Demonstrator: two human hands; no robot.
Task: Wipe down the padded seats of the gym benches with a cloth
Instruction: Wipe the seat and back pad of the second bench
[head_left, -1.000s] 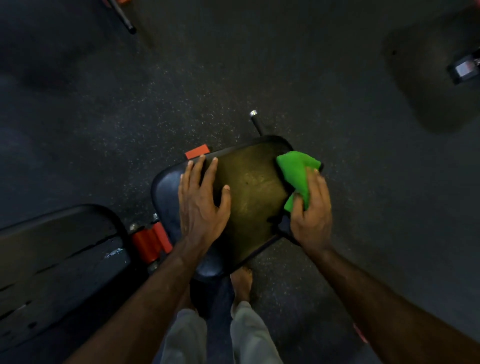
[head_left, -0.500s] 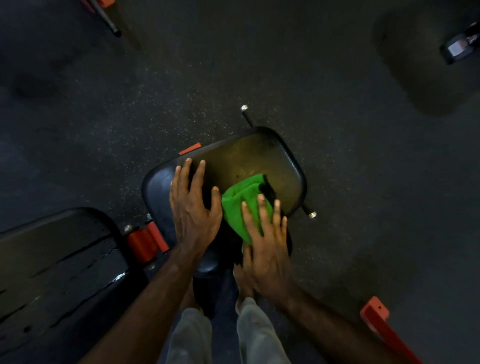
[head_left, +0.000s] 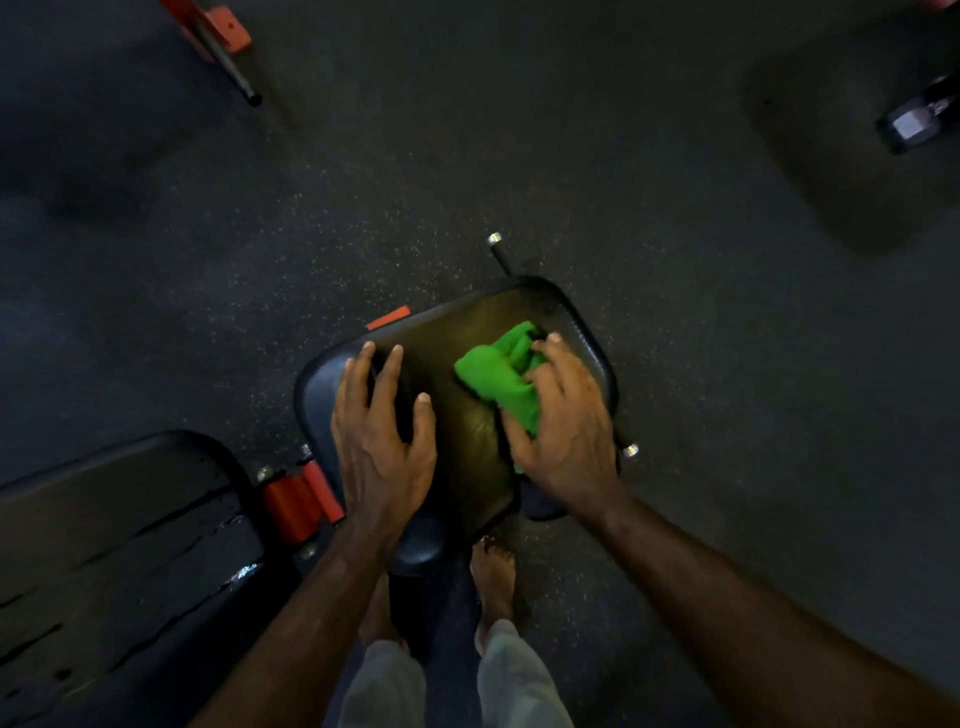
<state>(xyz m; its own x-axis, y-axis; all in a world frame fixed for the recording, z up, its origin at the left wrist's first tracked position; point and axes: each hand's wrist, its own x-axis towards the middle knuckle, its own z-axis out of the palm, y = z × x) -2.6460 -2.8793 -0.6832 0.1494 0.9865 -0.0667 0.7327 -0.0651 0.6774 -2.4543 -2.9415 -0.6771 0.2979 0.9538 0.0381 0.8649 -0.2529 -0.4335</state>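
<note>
The green cloth (head_left: 501, 376) is bunched under the right hand (head_left: 563, 421), its fingers (head_left: 551, 347) curled round it, on the right part of the padded seat (head_left: 470, 441) of the bench. The left hand (head_left: 382, 434) is laid flat, fingers spread, on the seat's left part. Wiping is judged underway; the padded backrest (head_left: 114, 535) at near left appears not yet reached.

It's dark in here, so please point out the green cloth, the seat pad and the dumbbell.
green cloth (head_left: 493, 376): head view, bunched middle.
seat pad (head_left: 457, 332): head view, bare top surface.
dumbbell (head_left: 909, 124): head view, its grey end.
</note>
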